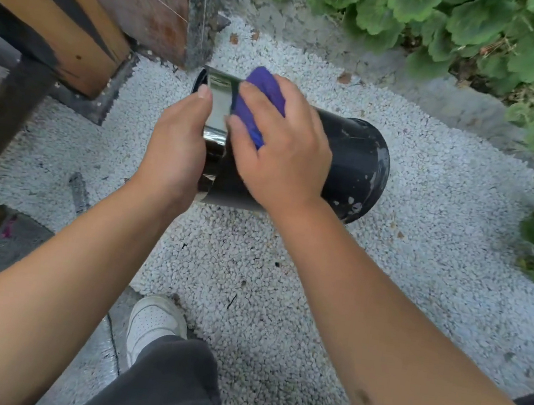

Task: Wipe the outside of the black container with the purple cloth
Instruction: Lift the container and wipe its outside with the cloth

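The black container (352, 166) is held on its side above the white gravel, its scuffed base end to the right and its glossy open end to the left. My left hand (174, 146) grips the container's left end, fingers curled round its wall. My right hand (283, 146) presses the purple cloth (262, 99) against the container's upper side, with its fingers curled over the bunched cloth. Most of the cloth is hidden under that hand.
White gravel (248, 284) covers the ground. A wooden post and dark beam (55, 21) stand at the left, with a stone block (202, 13) behind the container. Green leafy plants (468, 31) line the upper right. My white shoe (151, 323) is below.
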A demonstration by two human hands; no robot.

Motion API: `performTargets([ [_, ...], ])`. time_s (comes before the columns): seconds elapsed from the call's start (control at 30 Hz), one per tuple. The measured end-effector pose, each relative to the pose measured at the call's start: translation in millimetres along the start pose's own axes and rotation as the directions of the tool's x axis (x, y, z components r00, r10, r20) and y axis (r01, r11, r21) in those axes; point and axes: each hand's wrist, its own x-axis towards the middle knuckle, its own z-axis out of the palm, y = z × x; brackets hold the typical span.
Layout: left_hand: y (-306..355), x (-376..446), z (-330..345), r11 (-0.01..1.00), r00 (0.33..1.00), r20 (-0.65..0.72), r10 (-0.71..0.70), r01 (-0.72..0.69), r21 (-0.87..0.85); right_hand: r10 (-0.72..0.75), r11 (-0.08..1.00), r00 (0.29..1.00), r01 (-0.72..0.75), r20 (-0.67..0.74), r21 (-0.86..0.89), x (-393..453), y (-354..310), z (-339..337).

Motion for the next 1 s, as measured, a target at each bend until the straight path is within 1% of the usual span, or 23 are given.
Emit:
performTargets([
  [0.07, 1, 1, -1, 1.0, 0.998, -0.064, -0.013, 0.012, -0.005, 0.06, 0.995, 0.998, -0.059, 0.005, -0.081, 1, 26, -6],
  [0.1, -1, 3, -3, 1.0, 0.997, -0.072, -0.01, 0.011, 0.006, 0.113, 0.988, 0.993, -0.111, 0.012, -0.11, 2, 41, -10],
  [0.2, -6, 3, -3, 0.997, 0.999, -0.043, 0.027, -0.024, 0.077, 0.281, 0.951, 0.957, -0.266, 0.078, -0.155, 3, 79, -18],
  [0.27, -7, -1, -6, 0.993, 0.997, -0.035, 0.063, -0.059, 0.103, 0.321, 0.938, 0.942, -0.302, 0.096, -0.172, 3, 92, -21],
  [0.3, -6, -5, -8, 0.995, 0.997, -0.018, 0.068, -0.067, 0.072, 0.337, 0.933, 0.937, -0.318, 0.097, -0.17, 3, 96, -23],
  [0.33, -10, -8, -12, 0.996, 0.997, 0.007, 0.081, -0.081, 0.032, 0.353, 0.928, 0.932, -0.335, 0.089, -0.165, 4, 99, -24],
  [0.37, -15, -13, -17, 0.992, 0.991, 0.059, 0.123, -0.125, 0.036, 0.37, 0.921, 0.926, -0.355, 0.078, -0.161, 5, 101, -25],
  [0.43, -26, -26, -22, 0.949, 0.954, 0.202, 0.22, -0.257, 0.181, 0.393, 0.911, 0.917, -0.379, 0.063, -0.165, 6, 103, -25],
  [0.47, -33, -32, -25, 0.922, 0.941, 0.246, 0.233, -0.294, 0.251, 0.389, 0.912, 0.919, -0.375, 0.063, -0.169, 6, 103, -25],
  [0.5, -37, -34, -25, 0.911, 0.945, 0.242, 0.219, -0.287, 0.296, 0.376, 0.917, 0.924, -0.361, 0.068, -0.172, 7, 101, -24],
  [0.53, -39, -34, -26, 0.914, 0.959, 0.205, 0.197, -0.255, 0.315, 0.359, 0.924, 0.931, -0.342, 0.075, -0.174, 7, 100, -23],
  [0.6, -36, -31, -25, 0.944, 0.975, 0.17, 0.142, -0.185, 0.274, 0.345, 0.932, 0.935, -0.331, 0.078, -0.148, 8, 98, -24],
  [0.63, -33, -29, -25, 0.954, 0.98, 0.159, 0.116, -0.155, 0.257, 0.366, 0.928, 0.928, -0.358, 0.066, -0.105, 11, 96, -27],
  [0.7, -23, -23, -22, 0.967, 0.988, 0.124, 0.096, -0.122, 0.225, 0.436, 0.899, 0.9, -0.436, 0.011, 0.038, 19, 84, -31],
  [0.73, -17, -21, -19, 0.969, 0.989, 0.106, 0.098, -0.119, 0.215, 0.437, 0.896, 0.899, -0.432, -0.028, 0.106, 23, 72, -33],
  [0.77, -12, -19, -16, 0.972, 0.99, 0.091, 0.11, -0.126, 0.201, 0.397, 0.91, 0.915, -0.384, -0.064, 0.154, 26, 54, -33],
  [0.83, -3, -16, -9, 0.979, 0.988, 0.067, 0.137, -0.146, 0.146, 0.22, 0.961, 0.97, -0.198, -0.098, 0.195, 25, 10, -30],
  [0.9, 1, -15, -3, 0.988, 0.991, 0.022, 0.129, -0.13, 0.083, 0.026, 0.986, 0.997, -0.014, -0.071, 0.166, 14, -24, -20],
  [0.93, 1, -15, -1, 0.991, 0.992, -0.013, 0.122, -0.121, 0.052, -0.01, 0.988, 0.999, 0.017, -0.048, 0.155, 8, -34, -14],
  [1.0, -1, -16, 0, 0.991, 0.99, -0.076, 0.12, -0.115, 0.061, -0.003, 0.988, 1.0, 0.006, -0.019, 0.152, 1, -36, -7],
])
